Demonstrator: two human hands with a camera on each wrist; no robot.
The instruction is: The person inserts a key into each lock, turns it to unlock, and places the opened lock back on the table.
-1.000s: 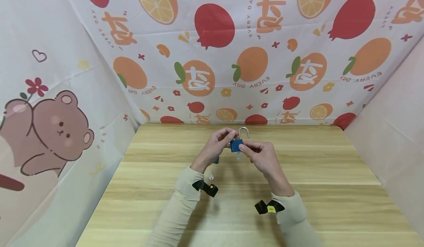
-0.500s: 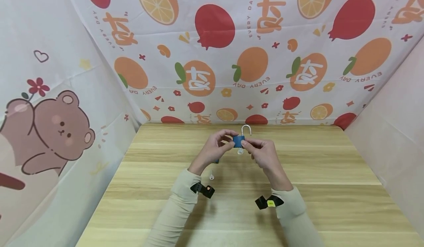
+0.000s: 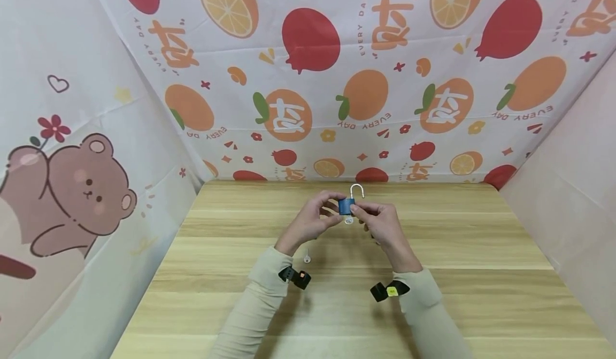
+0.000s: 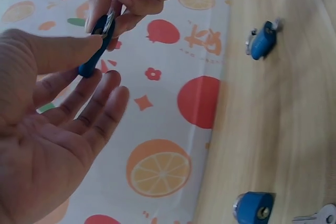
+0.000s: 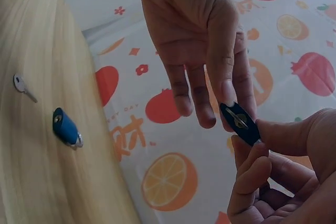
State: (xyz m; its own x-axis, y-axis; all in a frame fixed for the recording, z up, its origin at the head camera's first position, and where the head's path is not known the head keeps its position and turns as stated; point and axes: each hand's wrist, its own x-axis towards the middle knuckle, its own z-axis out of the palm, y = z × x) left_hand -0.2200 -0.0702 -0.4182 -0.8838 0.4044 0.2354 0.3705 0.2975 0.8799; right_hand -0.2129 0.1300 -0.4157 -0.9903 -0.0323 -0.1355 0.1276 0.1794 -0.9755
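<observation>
A blue padlock [image 3: 345, 206] is held up above the back of the table, its silver shackle [image 3: 356, 187] swung up and open. A key [image 3: 348, 220] sticks out of its underside; the right wrist view shows this key [image 5: 239, 118] edge-on in the keyhole. My right hand [image 3: 382, 224] pinches the padlock's right side between thumb and curled fingers. On the opposite side, my left hand [image 3: 308, 221] holds the body between thumb and index finger. Its other fingers are spread loosely, as the left wrist view shows.
Two more blue padlocks lie on the wooden table: one padlock [image 4: 264, 41] farther right, another padlock [image 4: 254, 208] beside a loose key [image 4: 319, 216]. In the head view, that key [image 3: 307, 259] lies below the left hand. A fruit-print cloth [image 3: 317, 43] hangs behind the table.
The padlock has shifted slightly right and turned more level. My left fingers have moved from near its shackle to its left side, with thumb and index finger wider apart.
</observation>
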